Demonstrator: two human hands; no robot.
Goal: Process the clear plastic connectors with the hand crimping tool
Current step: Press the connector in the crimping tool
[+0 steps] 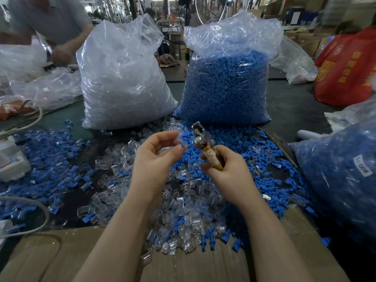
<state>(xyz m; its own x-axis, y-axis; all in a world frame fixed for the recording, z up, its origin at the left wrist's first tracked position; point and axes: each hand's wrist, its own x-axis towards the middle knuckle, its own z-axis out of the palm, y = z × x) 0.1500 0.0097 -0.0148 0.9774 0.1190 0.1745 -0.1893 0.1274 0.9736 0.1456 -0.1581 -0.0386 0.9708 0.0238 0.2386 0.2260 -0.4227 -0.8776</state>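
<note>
Nearest me, my two bare forearms reach out over a flat sheet of brown cardboard (193, 267). My left hand (156, 157) is raised with its fingers loosely curled, and at thumb and fingertip it pinches a small blue plastic cap piece (184, 144); a clear part may sit with it, but I cannot tell against the clutter. My right hand (225, 167) is wrapped round the taped, yellowed handle of the metal hand crimping tool (200, 137), whose steel head points up and away, just beside the pinched piece but apart from it.

Below both hands the dark worktop (293, 110) carries a loose heap of clear plastic connectors (183, 200), with scattered blue caps (234, 143) to the right and left. Behind stand a tall bag of clear parts (122, 82) and a tall bag of blue parts (225, 88).

My judgement: the piece is about to go into the tool head. The pinch is slight, so the piece could slip and vanish among its lookalikes. If it seats crooked, a squeeze could crack or deform it. My left fingertips sit close to the head and could get nipped.
</note>
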